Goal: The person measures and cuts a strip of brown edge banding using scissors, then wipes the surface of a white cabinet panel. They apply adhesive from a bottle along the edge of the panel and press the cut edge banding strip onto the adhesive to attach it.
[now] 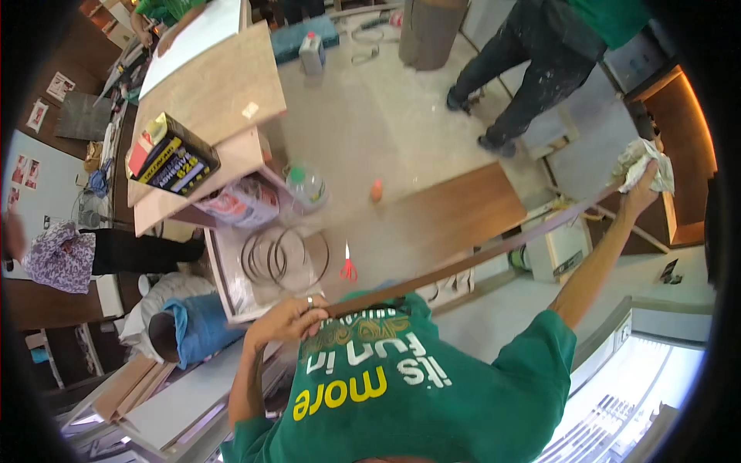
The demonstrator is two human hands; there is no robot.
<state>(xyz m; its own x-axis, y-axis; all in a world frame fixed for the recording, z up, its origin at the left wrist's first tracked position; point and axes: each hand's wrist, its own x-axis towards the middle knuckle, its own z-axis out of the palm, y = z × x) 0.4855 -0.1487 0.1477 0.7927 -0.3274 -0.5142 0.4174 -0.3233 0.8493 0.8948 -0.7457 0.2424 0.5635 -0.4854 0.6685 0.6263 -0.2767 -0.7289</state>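
**A workroom in brown wood and white**

Seen from the middle of the view, a pale floor spreads toward twelve o'clock. A wood-topped workbench stands between ten and eleven. A dark brown wall rises at ten. Between two and three, an orange light strip edges a wooden alcove. At four, a white-framed panel glares brightly.

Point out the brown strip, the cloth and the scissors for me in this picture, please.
Brown strip (440, 271): head view, on its long face, near the middle.
Cloth (633, 157): head view, on its crumpled upper part.
Scissors (349, 265): head view, on the red handles.
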